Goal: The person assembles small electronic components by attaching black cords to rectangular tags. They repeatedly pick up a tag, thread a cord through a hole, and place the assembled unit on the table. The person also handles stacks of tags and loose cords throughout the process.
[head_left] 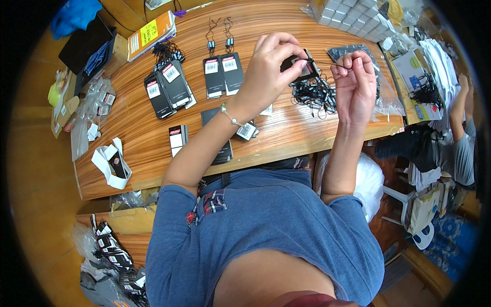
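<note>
Over the far middle of the table, my left hand [271, 69] pinches a small black hang tag [307, 70] between thumb and fingers. A thin dark string [332, 64] runs from near the tag across to my right hand [354, 82], whose fingertips are closed on it. Below the tag lies a tangled heap of black strings [313, 96] with small shiny pieces. Under my left forearm sit dark card tags [222, 153], partly hidden, and a tag with a white barcode label [247, 131].
To the left are stacked black tags [171, 84] and two tag piles [223, 74] with strings laid above. A white paper band [111, 166] rests at the near left. Small white boxes [353, 18] stand at the back right, near a plastic bag [386, 97]. Another person's arm [458, 110] shows at far right.
</note>
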The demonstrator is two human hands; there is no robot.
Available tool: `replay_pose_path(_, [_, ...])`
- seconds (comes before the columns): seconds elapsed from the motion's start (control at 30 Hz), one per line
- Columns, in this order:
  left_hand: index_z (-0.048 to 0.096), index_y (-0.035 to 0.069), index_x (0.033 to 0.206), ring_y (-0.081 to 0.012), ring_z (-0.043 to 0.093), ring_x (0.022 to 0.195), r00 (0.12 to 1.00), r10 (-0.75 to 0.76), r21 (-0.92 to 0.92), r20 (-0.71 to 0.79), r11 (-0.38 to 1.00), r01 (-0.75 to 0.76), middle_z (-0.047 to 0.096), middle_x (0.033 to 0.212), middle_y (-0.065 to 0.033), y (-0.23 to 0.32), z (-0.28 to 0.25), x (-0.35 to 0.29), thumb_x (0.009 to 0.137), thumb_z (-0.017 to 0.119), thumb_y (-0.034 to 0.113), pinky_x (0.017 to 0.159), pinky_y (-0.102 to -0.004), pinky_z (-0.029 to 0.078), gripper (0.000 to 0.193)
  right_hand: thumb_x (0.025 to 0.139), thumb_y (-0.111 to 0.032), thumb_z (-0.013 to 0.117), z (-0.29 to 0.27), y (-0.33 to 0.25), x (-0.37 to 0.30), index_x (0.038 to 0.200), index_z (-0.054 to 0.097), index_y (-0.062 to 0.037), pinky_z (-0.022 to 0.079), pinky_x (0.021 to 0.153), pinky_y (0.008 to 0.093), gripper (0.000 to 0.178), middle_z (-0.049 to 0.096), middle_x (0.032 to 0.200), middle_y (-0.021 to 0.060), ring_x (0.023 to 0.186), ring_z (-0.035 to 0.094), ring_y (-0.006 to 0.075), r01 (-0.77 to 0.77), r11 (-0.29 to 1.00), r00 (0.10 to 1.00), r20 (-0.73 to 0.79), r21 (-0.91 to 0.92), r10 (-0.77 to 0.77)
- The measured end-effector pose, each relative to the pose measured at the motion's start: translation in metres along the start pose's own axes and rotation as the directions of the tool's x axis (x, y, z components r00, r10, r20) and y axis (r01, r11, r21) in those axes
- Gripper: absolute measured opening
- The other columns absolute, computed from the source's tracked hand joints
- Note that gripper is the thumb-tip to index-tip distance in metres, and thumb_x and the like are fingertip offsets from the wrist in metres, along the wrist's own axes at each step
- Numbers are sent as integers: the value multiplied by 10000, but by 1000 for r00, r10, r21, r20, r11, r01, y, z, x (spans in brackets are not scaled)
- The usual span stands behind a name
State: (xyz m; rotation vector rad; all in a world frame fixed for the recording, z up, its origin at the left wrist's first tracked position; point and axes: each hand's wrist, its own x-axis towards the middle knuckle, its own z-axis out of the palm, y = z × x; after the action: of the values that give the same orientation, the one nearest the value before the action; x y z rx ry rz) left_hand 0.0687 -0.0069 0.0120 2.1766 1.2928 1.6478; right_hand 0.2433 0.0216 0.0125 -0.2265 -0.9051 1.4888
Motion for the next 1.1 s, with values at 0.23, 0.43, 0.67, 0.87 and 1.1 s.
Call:
replay_pose_path(0.23, [612,-2,880,-129,589,812,952,-240,-293,191,911,289,632,837,-61,7,-2,6,829,577,92,738,-251,450,112,837,-21,549,9,-8,-7,991,543,18,429,650,210,160,563,790,48,709,524,101,40,895,995,-65,-445,-77])
replay_pose_path(0.43, [618,-17,944,-101,602,811,886,-349,-524,306,714,463,643,866,-56,13,-3,8,856,555,80,739,-222,477,145,807,24,562,20,-7,-11,1007,497,0,432,705,207,211,555,837,35,777,539,91,48,808,998,54,-587,-19])
replay_pose_path(0.67, [625,-16,961,-112,600,823,885,-337,-529,320,712,462,646,888,-62,10,-2,8,854,558,78,758,-230,480,158,778,33,578,18,-5,-11,987,486,6,425,688,209,230,551,798,32,751,540,84,82,717,993,118,-692,1])
replay_pose_path(0.87, [637,-22,948,-108,601,812,896,-289,-447,338,789,423,655,880,-72,6,-3,8,844,568,87,741,-231,479,166,773,36,574,14,-8,-9,978,483,5,414,668,200,226,553,763,22,727,530,73,41,689,992,113,-724,60])
replay_pose_path(1.1, [646,-39,919,-105,598,772,876,-223,-359,427,848,391,657,829,-61,5,-5,12,828,587,107,703,-236,476,181,785,14,610,3,-15,-5,983,474,-5,434,668,201,240,577,771,39,731,556,88,-153,766,950,122,-625,289])
